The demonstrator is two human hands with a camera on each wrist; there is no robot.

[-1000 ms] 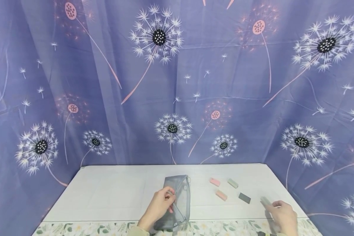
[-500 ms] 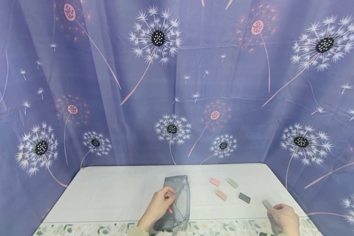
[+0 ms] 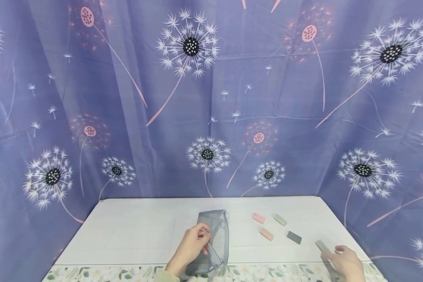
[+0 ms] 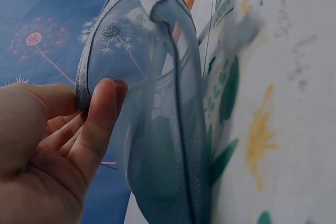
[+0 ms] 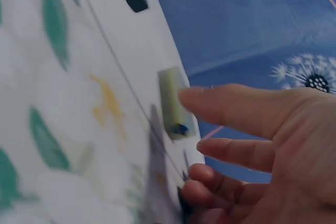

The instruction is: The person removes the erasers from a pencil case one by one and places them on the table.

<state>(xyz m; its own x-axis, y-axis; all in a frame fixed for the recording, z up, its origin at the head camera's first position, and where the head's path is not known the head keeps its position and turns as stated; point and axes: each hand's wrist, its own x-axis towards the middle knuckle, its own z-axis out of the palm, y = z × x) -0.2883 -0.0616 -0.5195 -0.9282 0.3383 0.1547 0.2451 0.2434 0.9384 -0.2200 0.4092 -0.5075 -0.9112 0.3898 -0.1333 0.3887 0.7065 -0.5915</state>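
Note:
My left hand (image 3: 190, 244) pinches the zip edge of a grey see-through mesh pouch (image 3: 219, 241), holding its mouth apart. In the left wrist view, thumb and fingers meet at the zippered rim of the pouch (image 4: 163, 129). At the right of the table lies a small pale green oblong block (image 3: 322, 246), with my right hand (image 3: 345, 260) just beside it. Seen from the right wrist, the block (image 5: 170, 98) has a dark blue mark at one end. The right thumb tip overlaps its edge there, while the other fingers are loosely spread and apart from it.
Between pouch and right hand lie a pink block (image 3: 259, 218), another green block (image 3: 280, 219), an orange block (image 3: 266, 234) and a black block (image 3: 294, 237). A floral cloth (image 3: 120, 272) runs along the front of the white table (image 3: 141, 231). Purple dandelion curtains (image 3: 232, 98) surround it.
My right hand has moved slightly right and toward the front, its fingers coming off the pale green block, which now rests on the table. The left hand keeps its grip on the pouch.

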